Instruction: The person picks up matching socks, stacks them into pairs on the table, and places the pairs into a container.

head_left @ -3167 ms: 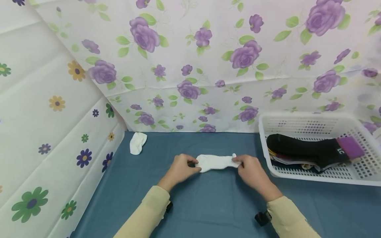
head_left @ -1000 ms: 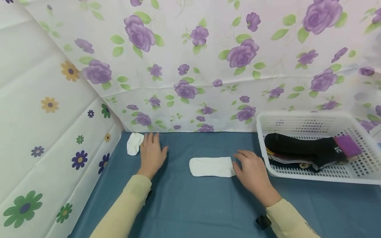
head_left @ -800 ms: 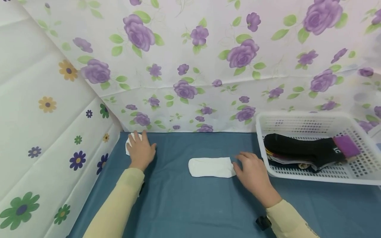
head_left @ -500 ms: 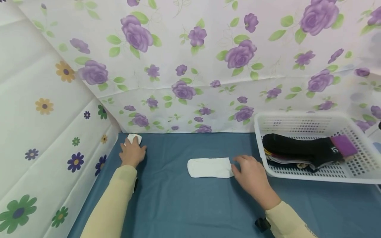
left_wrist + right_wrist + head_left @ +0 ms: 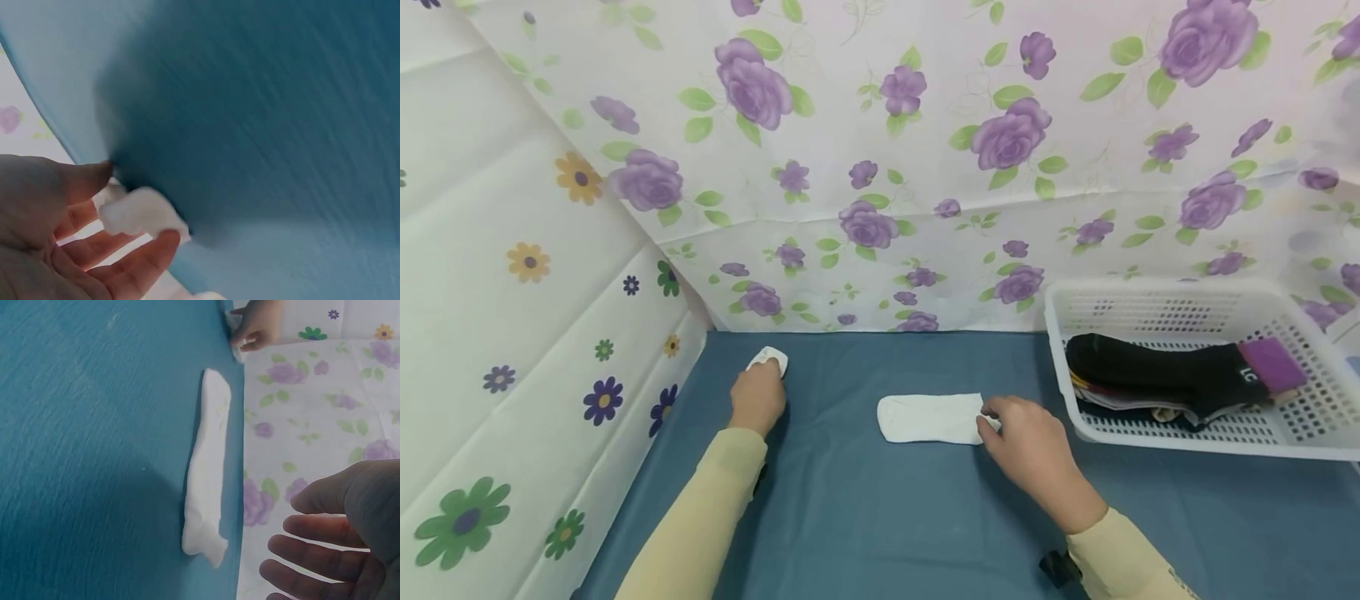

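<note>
A white sock (image 5: 929, 418) lies flat on the blue tabletop in the head view, its toe to the left. My right hand (image 5: 1028, 450) hovers at its right end, overlapping it there; in the right wrist view the fingers (image 5: 312, 550) are spread and relaxed, with nothing between them. At the back left, my left hand (image 5: 757, 398) grips a second white sock (image 5: 771, 358), mostly covered by the hand in the head view. The left wrist view has this sock (image 5: 140, 212) bunched between thumb and fingers (image 5: 153, 259), close over the cloth.
A white perforated basket (image 5: 1195, 446) stands at the right, holding a black sock (image 5: 1150, 373) with a purple cuff on top of other folded socks. Floral sheets (image 5: 880, 167) rise behind and to the left of the blue cloth (image 5: 880, 525).
Both hands held the first sock earlier; it now lies flat, released. My left hand went left, took hold of the second sock and shifted it slightly right. My right hand stayed near the first.
</note>
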Demonstrator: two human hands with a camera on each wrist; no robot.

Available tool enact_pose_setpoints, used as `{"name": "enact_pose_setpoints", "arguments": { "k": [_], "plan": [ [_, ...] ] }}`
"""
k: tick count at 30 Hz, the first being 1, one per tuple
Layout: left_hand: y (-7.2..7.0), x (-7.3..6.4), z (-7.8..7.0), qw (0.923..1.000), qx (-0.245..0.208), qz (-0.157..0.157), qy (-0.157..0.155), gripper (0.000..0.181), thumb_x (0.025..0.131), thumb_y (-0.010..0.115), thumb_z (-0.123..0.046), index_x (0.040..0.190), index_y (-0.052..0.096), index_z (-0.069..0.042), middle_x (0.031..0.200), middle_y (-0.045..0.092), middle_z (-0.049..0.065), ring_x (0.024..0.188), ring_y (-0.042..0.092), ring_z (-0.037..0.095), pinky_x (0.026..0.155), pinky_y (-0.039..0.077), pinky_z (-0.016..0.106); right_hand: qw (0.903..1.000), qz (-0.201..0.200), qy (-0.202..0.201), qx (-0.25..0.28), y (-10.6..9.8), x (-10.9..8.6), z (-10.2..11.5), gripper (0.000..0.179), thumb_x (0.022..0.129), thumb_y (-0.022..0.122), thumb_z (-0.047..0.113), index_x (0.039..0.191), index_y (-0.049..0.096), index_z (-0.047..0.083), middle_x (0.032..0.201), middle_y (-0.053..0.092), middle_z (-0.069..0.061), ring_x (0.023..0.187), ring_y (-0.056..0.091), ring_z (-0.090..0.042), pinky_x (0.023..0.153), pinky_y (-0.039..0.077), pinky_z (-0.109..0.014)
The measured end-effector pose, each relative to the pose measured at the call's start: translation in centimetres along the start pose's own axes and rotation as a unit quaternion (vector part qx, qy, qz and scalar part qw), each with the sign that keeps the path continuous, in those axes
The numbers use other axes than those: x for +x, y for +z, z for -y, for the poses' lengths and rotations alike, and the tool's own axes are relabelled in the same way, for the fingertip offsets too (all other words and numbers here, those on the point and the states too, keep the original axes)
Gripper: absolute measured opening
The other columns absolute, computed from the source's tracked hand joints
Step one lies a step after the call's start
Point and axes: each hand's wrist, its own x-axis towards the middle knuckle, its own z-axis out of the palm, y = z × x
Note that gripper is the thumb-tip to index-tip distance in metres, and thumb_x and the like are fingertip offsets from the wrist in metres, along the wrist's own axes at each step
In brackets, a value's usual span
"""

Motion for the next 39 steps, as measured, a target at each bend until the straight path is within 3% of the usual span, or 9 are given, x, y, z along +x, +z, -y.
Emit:
{"name": "enact_pose_setpoints", "arguments": {
  "k": [6, 12, 16, 20, 25, 29, 33, 36, 39],
  "plan": [
    [-0.3, -1.3, -3.1, 0.9988, 0.008, -0.025, 0.041, 0.011, 0.086, 0.056, -0.004, 0.088, 0.067, -0.003, 0.082, 0.068, 0.018, 0.071, 0.064, 0.036, 0.057, 0.049, 0.050, 1.0000, -0.003, 0.004, 0.002, -0.2, -0.1, 0.3, 0.013, 0.083, 0.068, 0.026, 0.089, 0.073, 0.016, 0.089, 0.072, -0.001, 0.067, 0.063, -0.013, 0.053, 0.049, -0.032],
    [-1.3, -3.2, -7.0, 0.9915, -0.095, -0.042, 0.079, 0.015, 0.084, 0.064, -0.012, 0.097, 0.071, -0.015, 0.089, 0.071, 0.006, 0.072, 0.066, 0.023, 0.059, 0.051, 0.040, 0.9983, 0.014, 0.005, 0.057, -0.8, 0.0, 0.7, 0.020, 0.086, 0.065, 0.031, 0.098, 0.072, 0.016, 0.092, 0.071, -0.001, 0.079, 0.067, -0.016, 0.064, 0.053, -0.036],
    [-2.1, -4.7, -10.3, 0.9753, -0.163, -0.084, 0.123, 0.017, 0.085, 0.064, -0.015, 0.100, 0.071, -0.020, 0.091, 0.072, 0.001, 0.063, 0.061, 0.012, 0.055, 0.048, 0.032, 0.9918, 0.037, 0.021, 0.120, -1.2, 0.1, 0.8, 0.028, 0.089, 0.061, 0.038, 0.108, 0.069, 0.019, 0.101, 0.070, 0.001, 0.090, 0.066, -0.017, 0.071, 0.054, -0.037],
    [-3.0, -6.5, -13.2, 0.9534, -0.215, -0.121, 0.174, 0.018, 0.085, 0.064, -0.016, 0.101, 0.071, -0.022, 0.094, 0.072, -0.003, 0.062, 0.058, 0.005, 0.055, 0.047, 0.026, 0.9780, 0.060, 0.031, 0.198, -1.4, 0.4, 1.2, 0.031, 0.092, 0.054, 0.046, 0.110, 0.067, 0.025, 0.104, 0.069, 0.007, 0.091, 0.065, -0.008, 0.076, 0.054, -0.032],
    [-3.3, -8.5, -15.8, 0.9276, -0.229, -0.152, 0.253, 0.017, 0.086, 0.065, -0.017, 0.101, 0.071, -0.022, 0.096, 0.071, -0.005, 0.070, 0.063, 0.002, 0.062, 0.051, 0.023, 0.9582, 0.071, 0.033, 0.275, -1.2, 0.7, 1.8, 0.043, 0.092, 0.047, 0.054, 0.119, 0.062, 0.024, 0.107, 0.068, 0.008, 0.093, 0.065, -0.006, 0.078, 0.055, -0.030],
    [-3.3, -9.7, -16.9, 0.9079, -0.219, -0.166, 0.317, 0.016, 0.085, 0.066, -0.015, 0.100, 0.070, -0.020, 0.097, 0.071, -0.006, 0.072, 0.064, 0.002, 0.062, 0.051, 0.020, 0.9450, 0.083, 0.050, 0.312, -0.7, 0.7, 2.2, 0.057, 0.091, 0.045, 0.058, 0.133, 0.051, 0.018, 0.107, 0.068, 0.005, 0.093, 0.066, -0.009, 0.076, 0.054, -0.031],
    [-3.1, -10.3, -17.4, 0.8909, -0.206, -0.172, 0.367, 0.017, 0.087, 0.066, -0.016, 0.102, 0.070, -0.021, 0.098, 0.070, -0.007, 0.077, 0.064, 0.000, 0.064, 0.051, 0.016, 0.9293, 0.080, 0.060, 0.355, -0.5, 0.8, 2.2, 0.055, 0.089, 0.050, 0.056, 0.131, 0.050, 0.019, 0.100, 0.070, 0.004, 0.087, 0.068, -0.013, 0.070, 0.053, -0.028],
    [-3.0, -10.4, -17.5, 0.8824, -0.218, -0.159, 0.385, 0.015, 0.086, 0.068, -0.021, 0.101, 0.071, -0.021, 0.098, 0.070, -0.008, 0.081, 0.064, 0.000, 0.068, 0.050, 0.015, 0.9165, 0.068, 0.052, 0.391, -0.5, 1.0, 1.8, 0.042, 0.090, 0.056, 0.047, 0.121, 0.058, 0.018, 0.098, 0.071, 0.000, 0.083, 0.069, -0.016, 0.067, 0.055, -0.030],
    [-3.2, -10.4, -17.4, 0.8756, -0.268, -0.124, 0.382, 0.017, 0.083, 0.071, -0.028, 0.099, 0.071, -0.020, 0.096, 0.069, -0.008, 0.078, 0.062, -0.001, 0.066, 0.048, 0.012, 0.9096, 0.061, 0.047, 0.408, -0.6, 1.1, 1.4, 0.029, 0.092, 0.057, 0.037, 0.113, 0.063, 0.017, 0.098, 0.071, -0.003, 0.080, 0.070, -0.016, 0.064, 0.056, -0.031]
  ]
}}
